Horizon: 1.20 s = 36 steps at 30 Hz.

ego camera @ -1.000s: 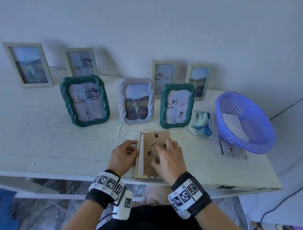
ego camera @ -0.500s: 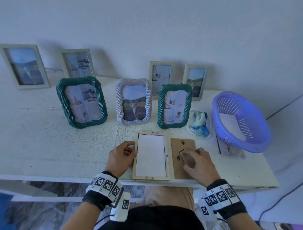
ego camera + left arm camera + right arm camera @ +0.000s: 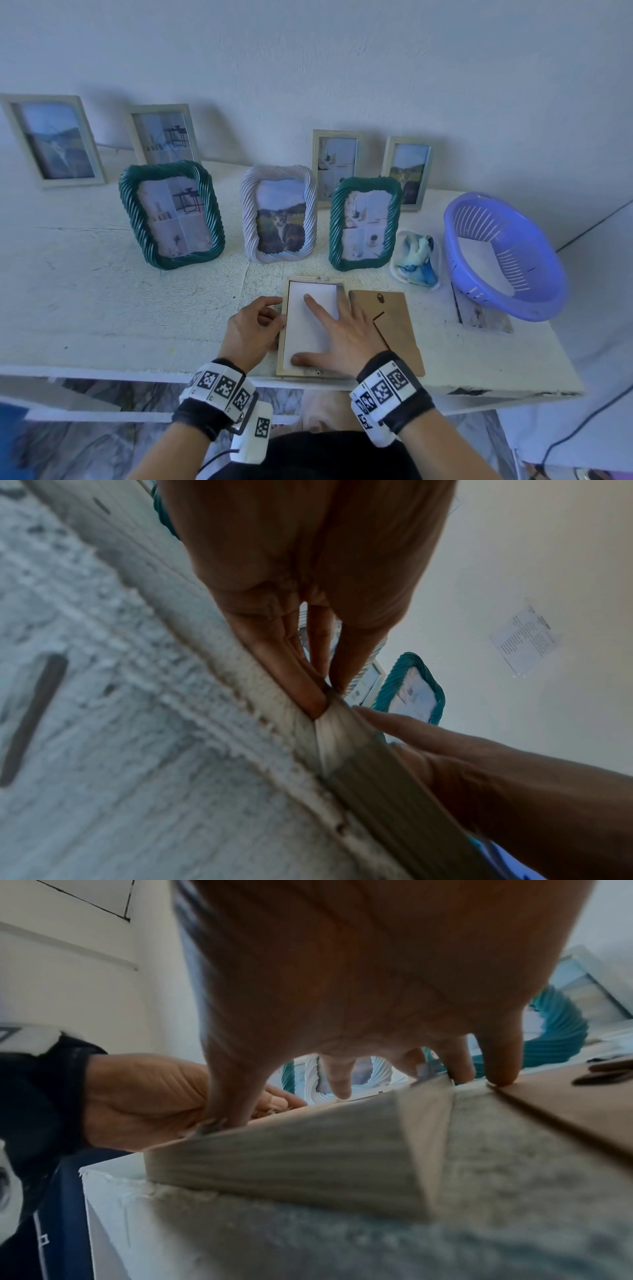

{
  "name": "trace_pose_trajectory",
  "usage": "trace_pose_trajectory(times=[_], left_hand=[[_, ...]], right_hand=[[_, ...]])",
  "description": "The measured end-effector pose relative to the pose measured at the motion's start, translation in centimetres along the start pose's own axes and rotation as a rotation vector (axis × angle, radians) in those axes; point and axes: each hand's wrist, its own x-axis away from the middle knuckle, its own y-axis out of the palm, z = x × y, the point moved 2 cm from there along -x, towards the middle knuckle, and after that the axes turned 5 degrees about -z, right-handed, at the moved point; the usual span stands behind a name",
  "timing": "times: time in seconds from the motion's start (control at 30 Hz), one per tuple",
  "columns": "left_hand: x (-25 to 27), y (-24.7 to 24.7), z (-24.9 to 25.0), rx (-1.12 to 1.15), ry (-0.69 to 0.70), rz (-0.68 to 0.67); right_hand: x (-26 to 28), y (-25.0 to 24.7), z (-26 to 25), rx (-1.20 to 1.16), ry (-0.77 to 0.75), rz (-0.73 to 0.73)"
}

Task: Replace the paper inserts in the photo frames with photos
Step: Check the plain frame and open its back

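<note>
A pale wooden photo frame [image 3: 281, 346] lies face down at the table's front edge, with its white paper insert [image 3: 306, 337] showing. Its brown backing board [image 3: 397, 329] lies flat just to the right, touching the frame. My left hand [image 3: 260, 322] grips the frame's left rail with curled fingers and the thumb near the top left corner. My right hand [image 3: 342, 327] lies spread on the insert, fingers straight, thumb near the bottom rail, little finger over the backing board. The right wrist view shows the frame [image 3: 291, 1164] edge-on and the board [image 3: 565, 1110] beside it.
Behind stand two green twisted frames [image 3: 171, 214] [image 3: 364, 222] with paper inserts and a white twisted frame [image 3: 279, 214] with a cat photo. Several plain frames lean on the wall. A purple basket [image 3: 503, 253] and a small dish [image 3: 416, 260] sit at the right.
My right hand took the brown backing board off the frame, laid it to the right, then came back flat onto the white insert. My left hand stayed on the frame's left rail.
</note>
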Motion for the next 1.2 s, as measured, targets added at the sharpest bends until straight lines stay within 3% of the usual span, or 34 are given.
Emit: trace_pose_trajectory(times=[0.5,0.6,0.8,0.9,1.07,1.2], left_hand=[[0.0,0.1,0.1,-0.009,0.011,0.003],[0.0,0.1,0.1,-0.018,0.013,0.000],[0.0,-0.1,0.2,0.012,0.004,-0.014],[0.4,-0.7,1.4,0.046,0.080,0.039],[1.6,-1.0,5.0,0.491,0.159,-0.157],[1.2,-0.7,5.7,0.417,0.182,-0.114]], right_hand=[[-0.7,-0.7,-0.8,-0.007,0.022,-0.006],[-0.6,-1.1,-0.8,0.005,0.027,0.051],[-0.1,-1.9,-0.7,-0.032,-0.015,0.298],[1.0,-2.2,-1.0,-0.149,-0.076,0.338],[3.0,-2.5,-0.7,-0.450,-0.183,0.342],[4.5,-3.0,0.3,-0.644,-0.200,0.420]])
